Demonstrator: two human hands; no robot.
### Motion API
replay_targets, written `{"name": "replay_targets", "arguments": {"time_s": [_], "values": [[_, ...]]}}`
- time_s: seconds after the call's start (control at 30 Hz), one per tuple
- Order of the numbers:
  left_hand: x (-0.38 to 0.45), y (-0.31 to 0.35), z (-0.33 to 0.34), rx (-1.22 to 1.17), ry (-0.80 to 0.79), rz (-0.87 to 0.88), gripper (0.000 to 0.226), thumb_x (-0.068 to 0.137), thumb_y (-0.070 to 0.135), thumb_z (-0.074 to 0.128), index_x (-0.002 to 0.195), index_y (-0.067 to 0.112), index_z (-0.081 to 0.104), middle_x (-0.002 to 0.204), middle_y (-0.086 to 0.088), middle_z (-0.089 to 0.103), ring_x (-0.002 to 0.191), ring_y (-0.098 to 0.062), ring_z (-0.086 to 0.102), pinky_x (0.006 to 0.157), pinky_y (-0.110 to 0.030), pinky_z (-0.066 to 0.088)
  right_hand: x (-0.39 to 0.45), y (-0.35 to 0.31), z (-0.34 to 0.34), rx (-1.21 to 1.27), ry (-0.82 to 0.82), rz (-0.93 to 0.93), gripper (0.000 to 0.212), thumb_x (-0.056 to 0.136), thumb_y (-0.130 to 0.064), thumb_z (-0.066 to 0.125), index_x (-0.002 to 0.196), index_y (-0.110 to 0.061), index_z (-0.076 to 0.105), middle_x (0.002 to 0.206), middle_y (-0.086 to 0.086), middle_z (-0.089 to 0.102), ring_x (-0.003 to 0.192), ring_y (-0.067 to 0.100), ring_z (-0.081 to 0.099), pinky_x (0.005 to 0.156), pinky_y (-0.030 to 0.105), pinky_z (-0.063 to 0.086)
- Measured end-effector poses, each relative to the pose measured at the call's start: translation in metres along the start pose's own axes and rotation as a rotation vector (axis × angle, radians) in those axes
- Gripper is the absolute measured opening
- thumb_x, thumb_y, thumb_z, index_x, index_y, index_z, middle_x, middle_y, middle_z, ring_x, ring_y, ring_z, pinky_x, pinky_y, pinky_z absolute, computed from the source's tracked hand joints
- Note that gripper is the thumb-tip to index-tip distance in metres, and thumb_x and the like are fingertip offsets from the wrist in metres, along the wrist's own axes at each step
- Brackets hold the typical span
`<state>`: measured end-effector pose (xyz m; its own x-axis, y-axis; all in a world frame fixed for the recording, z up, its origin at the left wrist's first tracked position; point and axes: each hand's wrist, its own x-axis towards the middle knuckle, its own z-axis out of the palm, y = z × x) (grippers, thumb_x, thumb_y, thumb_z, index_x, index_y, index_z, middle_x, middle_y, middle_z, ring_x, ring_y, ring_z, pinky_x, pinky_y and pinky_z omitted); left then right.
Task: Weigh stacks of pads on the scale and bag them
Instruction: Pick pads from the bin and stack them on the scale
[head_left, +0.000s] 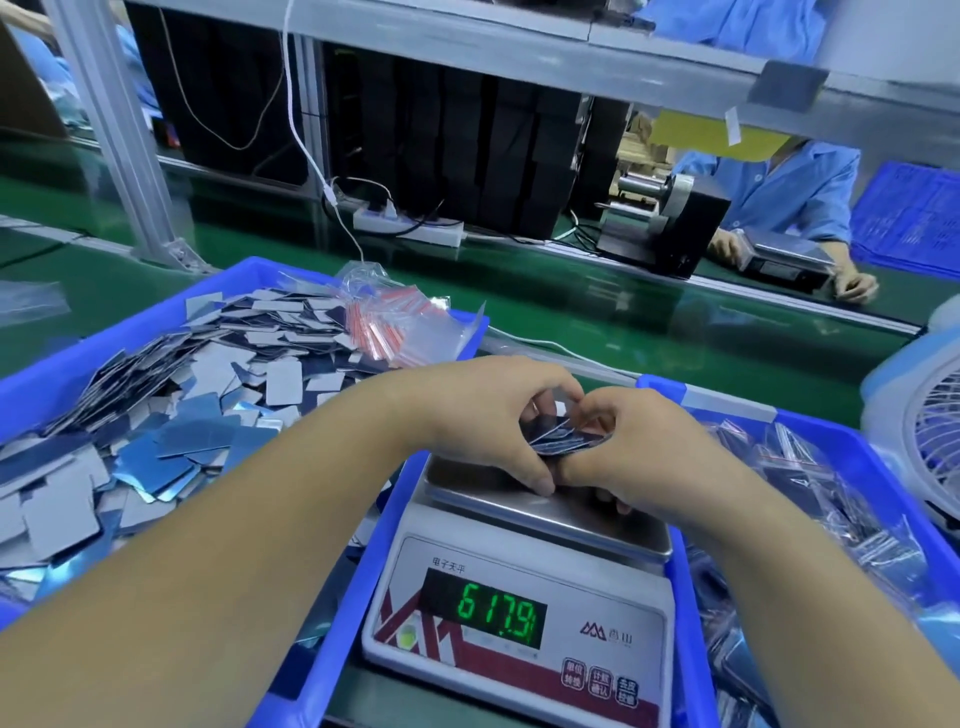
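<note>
A small stack of dark pads (563, 439) is held between both hands just above the steel pan of the white scale (519, 613). My left hand (478, 415) grips the stack from the left, its thumb touching the pan. My right hand (639, 447) pinches the stack from the right. The scale's green display reads 617.9. A blue tray (52, 374) on the left holds a heap of loose grey and blue pads (171, 415). A bundle of small zip bags (395, 322) with red strips lies at that tray's far corner.
A blue tray (852, 447) on the right holds filled clear bags (841, 509). A white fan (930, 431) stands at the right edge. Beyond the green belt (597, 306) sits a person in a blue coat (779, 192) with another scale. A power strip (410, 226) and cables lie behind.
</note>
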<state>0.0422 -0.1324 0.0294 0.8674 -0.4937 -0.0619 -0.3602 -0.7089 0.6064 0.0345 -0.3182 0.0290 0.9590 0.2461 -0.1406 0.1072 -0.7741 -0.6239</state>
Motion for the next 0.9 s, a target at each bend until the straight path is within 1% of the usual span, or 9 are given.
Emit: {"name": "replay_targets", "arguments": {"time_s": [0.1, 0.23, 0.37, 0.47, 0.57, 0.67, 0.73, 0.8, 0.9], "values": [[0.000, -0.003, 0.002, -0.087, 0.052, 0.002, 0.068, 0.068, 0.031, 0.092, 0.122, 0.039, 0.051, 0.105, 0.018, 0.061, 0.090, 0.002, 0.057, 0.077, -0.015, 0.049, 0.000, 0.001, -0.001, 0.050, -0.008, 0.007, 0.033, 0.062, -0.029, 0.082, 0.092, -0.030, 0.067, 0.051, -0.006, 0.064, 0.040, 0.009, 0.057, 0.041, 0.019, 0.044], [-0.003, -0.003, 0.002, -0.085, 0.051, 0.010, 0.055, 0.071, 0.028, 0.089, 0.110, 0.037, 0.052, 0.098, 0.024, 0.061, 0.075, 0.013, 0.057, 0.067, -0.010, 0.047, 0.001, 0.004, -0.001, 0.066, -0.008, -0.013, 0.031, 0.064, -0.034, 0.084, 0.090, -0.030, 0.067, 0.048, -0.007, 0.062, 0.038, 0.007, 0.053, 0.039, 0.017, 0.041], [-0.006, 0.003, 0.000, -0.008, 0.029, 0.030, 0.051, 0.076, 0.026, 0.083, 0.115, 0.037, 0.051, 0.102, 0.025, 0.060, 0.086, 0.009, 0.060, 0.079, -0.018, 0.052, 0.000, 0.005, -0.001, 0.050, -0.014, -0.051, 0.032, 0.062, -0.042, 0.084, 0.086, -0.028, 0.070, 0.052, -0.004, 0.064, 0.042, 0.009, 0.056, 0.042, 0.019, 0.044], [-0.008, 0.007, 0.000, 0.043, -0.025, 0.017, 0.058, 0.078, 0.023, 0.078, 0.125, 0.035, 0.047, 0.115, 0.019, 0.057, 0.102, -0.003, 0.059, 0.091, -0.028, 0.052, -0.001, 0.004, -0.003, 0.049, -0.016, -0.082, 0.030, 0.063, -0.042, 0.086, 0.084, -0.027, 0.071, 0.053, -0.005, 0.064, 0.044, 0.008, 0.057, 0.042, 0.021, 0.045], [-0.008, 0.010, 0.001, 0.114, -0.037, 0.022, 0.065, 0.075, 0.021, 0.077, 0.129, 0.034, 0.044, 0.122, 0.015, 0.055, 0.106, -0.010, 0.057, 0.090, -0.030, 0.052, -0.001, 0.003, -0.003, 0.041, -0.020, -0.106, 0.030, 0.062, -0.044, 0.086, 0.085, -0.030, 0.072, 0.058, -0.006, 0.067, 0.044, 0.007, 0.058, 0.042, 0.020, 0.045], [-0.008, 0.011, 0.001, 0.178, -0.030, 0.047, 0.067, 0.072, 0.022, 0.075, 0.128, 0.037, 0.042, 0.123, 0.016, 0.055, 0.105, -0.010, 0.057, 0.087, -0.034, 0.053, 0.000, 0.005, -0.003, 0.047, -0.033, -0.129, 0.029, 0.064, -0.044, 0.086, 0.087, -0.031, 0.072, 0.058, -0.007, 0.068, 0.043, 0.006, 0.057, 0.042, 0.019, 0.045], [-0.010, 0.011, -0.001, 0.162, -0.007, 0.055, 0.064, 0.074, 0.022, 0.074, 0.127, 0.039, 0.043, 0.122, 0.018, 0.057, 0.105, -0.005, 0.058, 0.087, -0.030, 0.052, 0.000, 0.006, -0.005, 0.072, -0.053, -0.128, 0.032, 0.064, -0.043, 0.087, 0.089, -0.032, 0.071, 0.056, -0.009, 0.064, 0.045, 0.006, 0.056, 0.043, 0.018, 0.045], [-0.012, 0.009, -0.006, 0.120, 0.031, 0.054, 0.059, 0.076, 0.019, 0.072, 0.126, 0.038, 0.047, 0.119, 0.019, 0.061, 0.099, 0.001, 0.058, 0.084, -0.024, 0.051, -0.001, 0.006, -0.008, 0.080, -0.077, -0.124, 0.034, 0.062, -0.044, 0.089, 0.088, -0.035, 0.068, 0.059, -0.008, 0.064, 0.047, 0.005, 0.055, 0.044, 0.019, 0.046], [-0.013, 0.006, -0.010, 0.048, 0.082, 0.051, 0.049, 0.077, 0.014, 0.068, 0.119, 0.035, 0.055, 0.105, 0.019, 0.066, 0.086, 0.006, 0.060, 0.076, -0.017, 0.048, -0.003, 0.004, -0.010, 0.021, -0.080, -0.124, 0.035, 0.060, -0.042, 0.090, 0.086, -0.035, 0.067, 0.065, -0.006, 0.064, 0.049, 0.004, 0.053, 0.047, 0.023, 0.048]]}}
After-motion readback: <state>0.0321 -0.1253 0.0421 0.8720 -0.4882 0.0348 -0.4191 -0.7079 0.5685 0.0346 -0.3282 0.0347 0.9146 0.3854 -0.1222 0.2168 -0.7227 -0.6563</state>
